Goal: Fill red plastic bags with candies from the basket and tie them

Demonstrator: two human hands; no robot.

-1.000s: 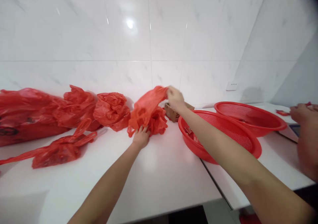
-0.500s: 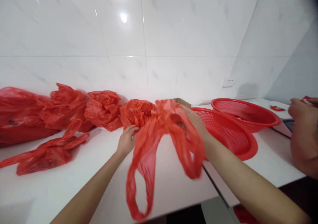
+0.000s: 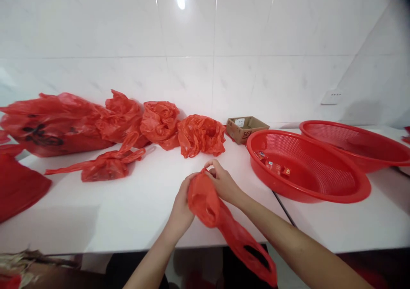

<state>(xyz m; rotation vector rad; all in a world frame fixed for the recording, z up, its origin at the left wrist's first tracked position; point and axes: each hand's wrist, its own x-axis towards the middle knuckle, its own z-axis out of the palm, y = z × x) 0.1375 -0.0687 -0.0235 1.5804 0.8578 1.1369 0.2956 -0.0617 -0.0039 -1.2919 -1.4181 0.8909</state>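
A thin red plastic bag (image 3: 205,197) hangs between my hands, over the near part of the white table. My left hand (image 3: 182,205) is closed on its left side, the fingers partly hidden by the plastic. My right hand (image 3: 222,182) pinches the bag's gathered top from the other side. One long loop handle droops past the table's front edge, towards me. What the bag contains, if anything, cannot be seen. Just beyond my hands, against the wall, sits a crumpled red plastic bag (image 3: 201,135).
On the right, a red perforated basket (image 3: 320,169) holds a few small packets (image 3: 278,168), with a second red basket (image 3: 355,143) behind. A small cardboard box (image 3: 245,131) stands by the wall. Several filled red bags (image 3: 64,124) line the left, and a knotted bag (image 3: 105,167) lies before them.
The bag has come nearer to me, and both hands have drawn together on it. My view has swung left, and the other person's hands on the right are out of sight.
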